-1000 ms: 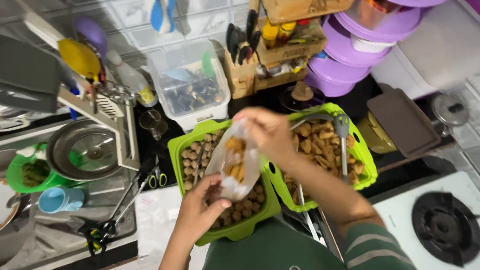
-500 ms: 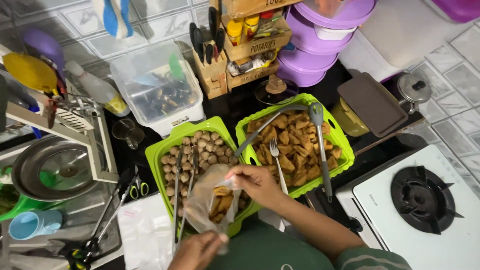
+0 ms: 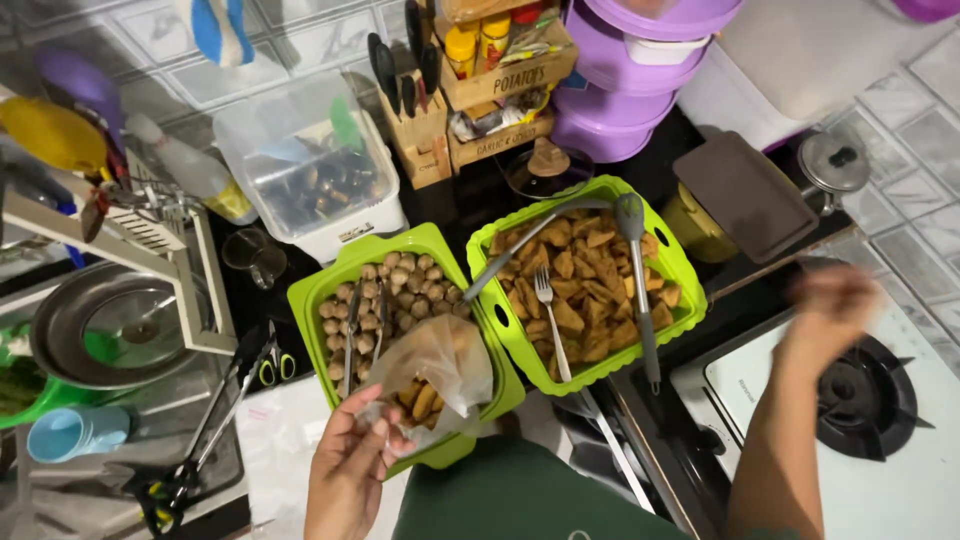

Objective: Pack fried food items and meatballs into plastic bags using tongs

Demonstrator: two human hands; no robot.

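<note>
Over the green basket (image 3: 345, 270), the left hand (image 3: 350, 470) is pinching a sagging plastic bag (image 3: 440, 375) alone, risking spilling snacks, while the right hand (image 3: 835, 305), fingers blurred beyond telling, is hovering above the stove (image 3: 760, 385).

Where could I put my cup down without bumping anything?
Bare room: the white stovetop between the right green basket and the burner. The dark counter behind both baskets is crowded with a knife block, purple tubs and a clear container.
</note>
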